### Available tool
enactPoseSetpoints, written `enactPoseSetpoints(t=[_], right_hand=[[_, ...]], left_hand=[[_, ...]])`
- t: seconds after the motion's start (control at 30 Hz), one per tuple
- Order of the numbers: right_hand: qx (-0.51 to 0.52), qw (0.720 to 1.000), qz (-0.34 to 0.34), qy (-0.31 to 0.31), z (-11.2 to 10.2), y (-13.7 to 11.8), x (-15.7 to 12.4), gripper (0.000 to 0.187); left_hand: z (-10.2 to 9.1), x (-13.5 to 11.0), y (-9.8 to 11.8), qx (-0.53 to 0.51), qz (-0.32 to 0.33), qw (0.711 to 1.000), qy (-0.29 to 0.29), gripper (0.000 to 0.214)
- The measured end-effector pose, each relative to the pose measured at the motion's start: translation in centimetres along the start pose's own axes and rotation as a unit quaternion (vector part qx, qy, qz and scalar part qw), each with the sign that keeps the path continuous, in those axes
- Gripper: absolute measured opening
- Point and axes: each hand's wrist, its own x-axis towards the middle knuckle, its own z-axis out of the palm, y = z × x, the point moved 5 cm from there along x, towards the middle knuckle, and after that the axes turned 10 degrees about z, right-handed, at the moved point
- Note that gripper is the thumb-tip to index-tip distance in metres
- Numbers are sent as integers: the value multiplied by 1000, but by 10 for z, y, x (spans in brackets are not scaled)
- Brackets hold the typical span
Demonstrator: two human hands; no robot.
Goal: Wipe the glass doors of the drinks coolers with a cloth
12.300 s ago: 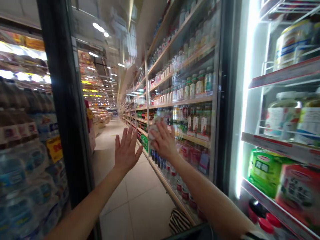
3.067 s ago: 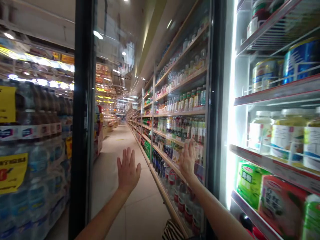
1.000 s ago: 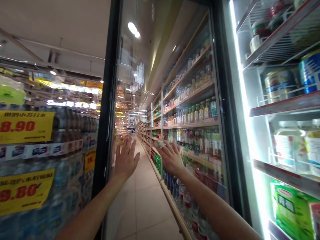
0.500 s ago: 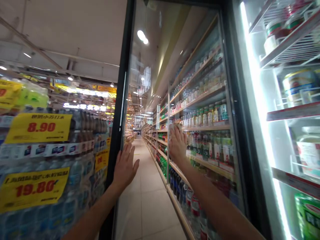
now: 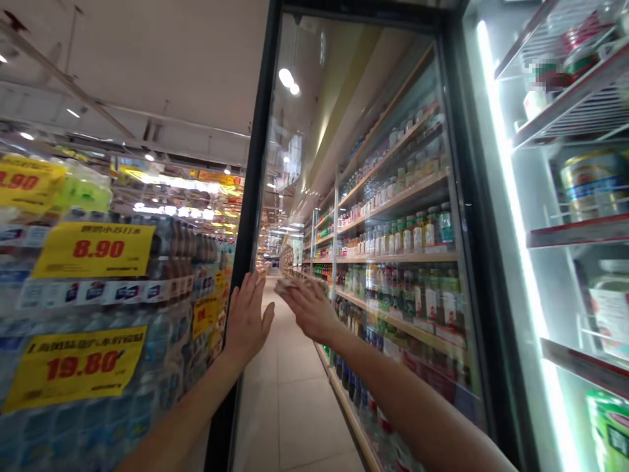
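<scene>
A tall glass door (image 5: 304, 170) with a black frame (image 5: 259, 131) stands swung out in front of me. My left hand (image 5: 247, 321) lies flat at the frame's left edge, its fingers stretched out and the thumb apart, holding nothing. On the glass, right of it, my right hand (image 5: 312, 313) presses a pale cloth (image 5: 322, 286) under outstretched fingers. Most of the cloth is hidden beneath the hand; a bit shows past the fingertips and above the knuckles. Through or on the glass I see shelves of bottles (image 5: 422, 229).
On the right is a lit cooler with wire shelves (image 5: 574, 124), jars and a tin (image 5: 594, 177), plus a green packet (image 5: 609, 426). Stacked bottle packs (image 5: 167, 308) with yellow price signs (image 5: 93, 249) rise on the left. A tiled floor (image 5: 299, 393) shows through the glass.
My right hand has slid left and down across the glass with the cloth, closer to my left hand. The left hand stays at the frame. The view has shifted slightly.
</scene>
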Motion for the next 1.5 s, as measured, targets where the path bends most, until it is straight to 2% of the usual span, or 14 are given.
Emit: enactPoseSetpoints(t=[0.07,0.2,0.3,0.37,0.47,0.53,0.67,0.73,0.8,0.97,1.13,1.27,1.33,1.5], right_hand=[[4,1000,-12,-9,4,-7,1,56],[0,995,97,18,4,-2,1,55],[16,999,-21,-25,9,-19,-3,55],[25,997,-51,-43,11,-26,1,54],[32,998,41,-20,11,-27,19,53],[44,997,52,-24,14,-40,21,52],[82,988,-69,-108,28,-83,-26,49],[92,980,-113,-134,30,-89,-59,50],[84,983,-102,-127,27,-74,-79,50],[-11,992,126,-3,6,-6,-100,50],[-5,999,3,-52,0,-9,-142,47],[-57,985,163,24,-16,28,-135,46],[-77,975,203,45,-21,38,-134,47],[-35,997,55,-40,-13,9,-176,46]], left_hand=[[-4,1,-2,9,6,1000,4,53],[-7,-1,-7,14,0,1000,-9,53],[-8,-5,-10,11,-4,1000,-15,53],[-9,-8,-13,10,-7,1000,-15,53],[-12,-12,-17,18,-8,1000,-12,52],[-15,-14,-19,24,-4,1000,-14,53],[-22,-23,-22,33,2,999,-29,54],[-23,-30,-21,34,5,999,-38,54],[-22,-38,-16,32,14,998,-49,55],[-15,-50,15,22,54,996,-63,59],[-10,-58,54,-16,98,992,-76,62],[3,-68,76,-25,85,992,-95,60],[10,-74,88,-25,76,991,-112,57],[22,-86,116,-33,45,986,-159,51]])
